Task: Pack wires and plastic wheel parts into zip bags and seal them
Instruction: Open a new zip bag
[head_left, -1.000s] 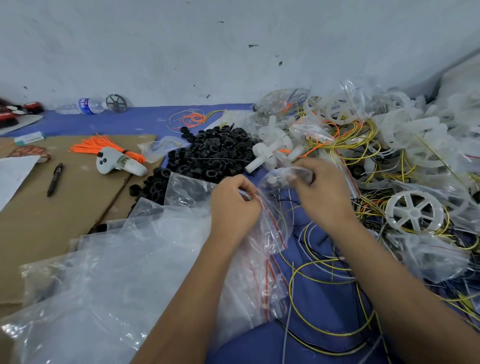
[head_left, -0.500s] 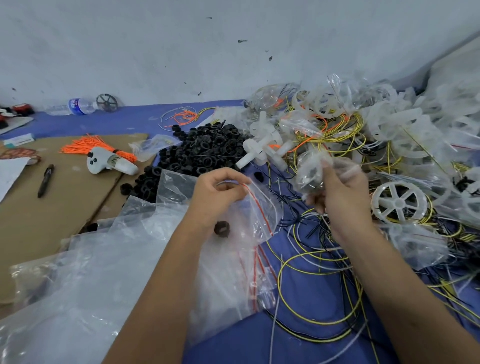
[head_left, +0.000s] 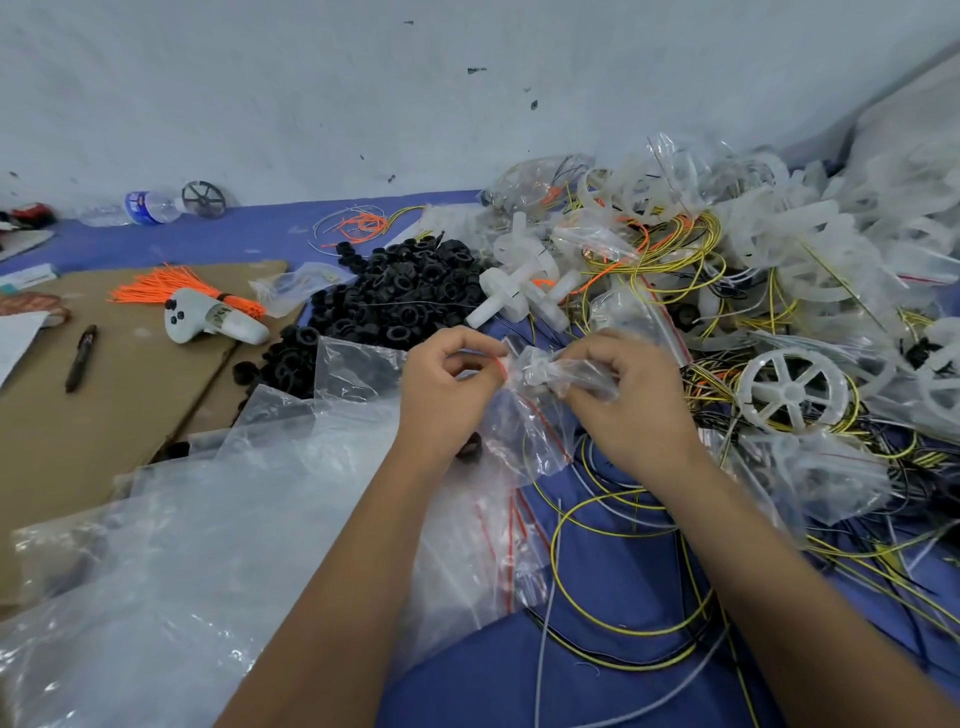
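My left hand (head_left: 449, 392) pinches the red-striped mouth of a clear zip bag (head_left: 530, 431) at the centre of the view. My right hand (head_left: 626, 395) grips a crumpled clear plastic packet (head_left: 563, 369) right at that bag's mouth; its contents are hard to make out. A small black ring (head_left: 471, 447) shows through the plastic under my left wrist. A heap of black plastic rings (head_left: 400, 301) lies just beyond my hands. White spoked wheels (head_left: 789, 389) and yellow wires (head_left: 613, 525) are tangled to the right.
Empty zip bags (head_left: 208, 519) are spread at lower left over brown cardboard (head_left: 104, 415). A white controller (head_left: 208, 322), orange ties (head_left: 171, 288) and a pen (head_left: 80, 358) lie on the cardboard. White axle parts (head_left: 511, 296) sit beyond my hands; a water bottle (head_left: 140, 208) lies by the wall.
My right hand has brought the crumpled packet down and left from the pile to the bag mouth held by my left hand. The two hands have closed together.
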